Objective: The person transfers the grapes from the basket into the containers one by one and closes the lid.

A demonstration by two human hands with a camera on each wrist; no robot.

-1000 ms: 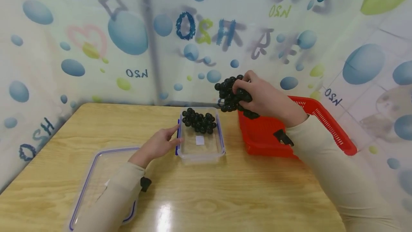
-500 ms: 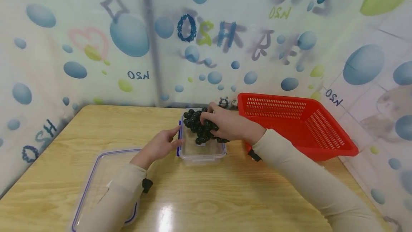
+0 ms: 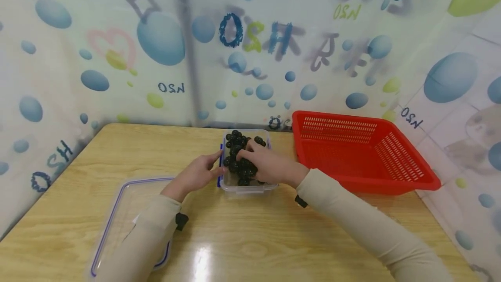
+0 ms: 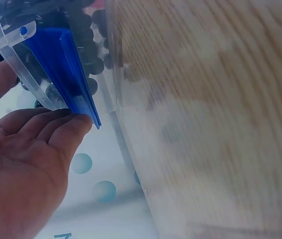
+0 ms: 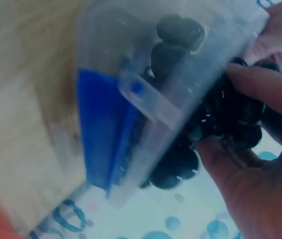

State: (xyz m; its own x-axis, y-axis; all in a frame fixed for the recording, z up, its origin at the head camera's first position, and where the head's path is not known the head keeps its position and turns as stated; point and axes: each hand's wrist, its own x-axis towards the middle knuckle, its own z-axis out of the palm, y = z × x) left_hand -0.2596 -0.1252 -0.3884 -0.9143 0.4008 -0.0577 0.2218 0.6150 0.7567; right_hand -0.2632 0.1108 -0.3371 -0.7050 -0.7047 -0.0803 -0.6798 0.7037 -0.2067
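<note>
My right hand (image 3: 268, 160) grips a bunch of dark grapes (image 3: 236, 153) low inside a clear plastic food container (image 3: 250, 189). In the right wrist view, my thumb and fingers press around the grapes (image 5: 235, 114) at the container's rim. More dark grapes lie at the back of the container, partly hidden by the hand. My left hand (image 3: 197, 173) stands at the container's left side, fingers fairly straight. In the left wrist view, its fingertips touch the wall by the blue latch (image 4: 64, 64), with one finger near the rim.
A red perforated basket (image 3: 352, 182) stands to the right of the container. The container's lid (image 3: 117, 212), clear with a blue seal, lies at the front left, partly under my left forearm. A patterned curtain (image 3: 219, 68) hangs behind the wooden table (image 3: 250, 238).
My right hand has carried the bunch of grapes from above the red basket leftward and down into the container. The left hand has stayed at the container's side.
</note>
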